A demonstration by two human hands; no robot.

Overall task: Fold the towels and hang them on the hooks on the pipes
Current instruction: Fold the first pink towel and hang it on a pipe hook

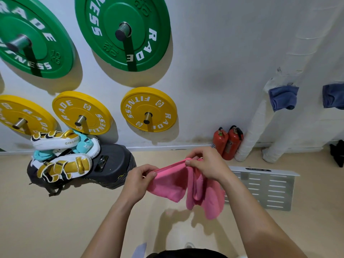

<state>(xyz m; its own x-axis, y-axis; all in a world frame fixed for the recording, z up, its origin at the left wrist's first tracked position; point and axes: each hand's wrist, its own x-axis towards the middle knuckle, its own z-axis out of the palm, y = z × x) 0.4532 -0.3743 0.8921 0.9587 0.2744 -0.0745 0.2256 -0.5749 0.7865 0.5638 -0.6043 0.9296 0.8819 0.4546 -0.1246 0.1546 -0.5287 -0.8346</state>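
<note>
In the head view, the left hand (139, 180) and the right hand (207, 164) hold a pink towel (170, 182) up in the air above the beige floor (55, 220), in front of the person's body. Each hand pinches the towel's upper folded edge between thumb and curled fingers, the left at the lower end of that edge and the right at the higher end. The edge runs taut between them and the rest of the cloth hangs in loose folds below the right hand.

Where the floor meets the white wall (214, 53), two wrapped white pipes (254, 127) slant upward at the right. One blue towel (283, 97) hangs on the nearer pipe and a second blue towel (333, 95) hangs at the picture's right edge. Two red fire extinguishers (228, 141) stand just beside the foot of the pipes. A slotted metal panel (270, 189) lies on the floor behind the right forearm. Green weight plates (122, 32) and yellow weight plates (149, 109) sit on pegs on the wall. At the left, gold-and-white boxing pads (63, 164) are piled on a dark bag (113, 164) against the wall.
</note>
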